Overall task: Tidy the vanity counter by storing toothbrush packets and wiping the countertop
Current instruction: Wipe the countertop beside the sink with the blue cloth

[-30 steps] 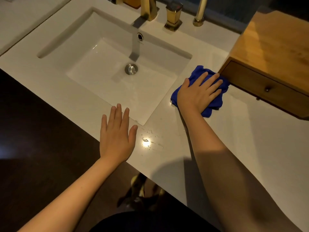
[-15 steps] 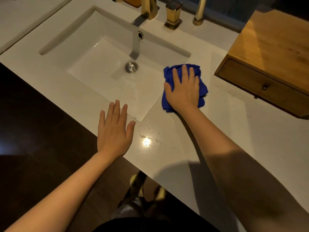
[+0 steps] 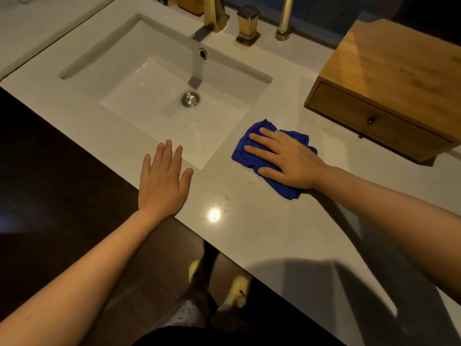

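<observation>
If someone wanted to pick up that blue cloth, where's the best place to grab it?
Probably the bunched far corner of the blue cloth, pinched from above on the sink side. The cloth lies flat on the countertop with the right hand pressing its middle, so only the loose edges stick out.

Blue cloth point(image 3: 252, 151), crumpled, lies flat on white countertop point(image 3: 274, 233). Position: just right of the sink's front-right corner. Droplets near front edge.
</observation>
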A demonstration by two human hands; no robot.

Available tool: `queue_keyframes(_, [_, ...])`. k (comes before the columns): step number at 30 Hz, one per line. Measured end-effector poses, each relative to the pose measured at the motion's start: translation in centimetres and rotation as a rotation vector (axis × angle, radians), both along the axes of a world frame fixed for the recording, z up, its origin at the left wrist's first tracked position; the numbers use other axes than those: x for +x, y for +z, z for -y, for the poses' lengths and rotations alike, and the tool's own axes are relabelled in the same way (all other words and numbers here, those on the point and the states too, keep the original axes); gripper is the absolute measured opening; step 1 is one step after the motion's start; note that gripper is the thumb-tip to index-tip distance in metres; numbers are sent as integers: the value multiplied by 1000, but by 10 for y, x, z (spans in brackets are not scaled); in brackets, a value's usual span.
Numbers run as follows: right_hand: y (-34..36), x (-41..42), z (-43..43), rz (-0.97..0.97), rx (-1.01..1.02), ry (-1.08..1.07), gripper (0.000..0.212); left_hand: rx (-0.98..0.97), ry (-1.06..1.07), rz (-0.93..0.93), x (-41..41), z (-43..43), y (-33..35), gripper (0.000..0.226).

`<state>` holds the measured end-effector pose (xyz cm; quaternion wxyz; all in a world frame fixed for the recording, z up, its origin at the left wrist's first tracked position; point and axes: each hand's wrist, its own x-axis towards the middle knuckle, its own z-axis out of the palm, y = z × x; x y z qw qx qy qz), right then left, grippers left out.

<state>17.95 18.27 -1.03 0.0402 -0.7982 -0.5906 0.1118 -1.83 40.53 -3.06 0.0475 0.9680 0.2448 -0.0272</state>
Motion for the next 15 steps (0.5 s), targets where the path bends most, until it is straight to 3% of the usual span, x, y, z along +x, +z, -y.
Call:
queue_keyframes(10, [-6,-25,55,36,38,-298,61,-5,0,37,-2,1,1,65])
queue_keyframes(15, [-11,-55,58,73,127,-589,59,-11,-14,42,-3,1,0,65])
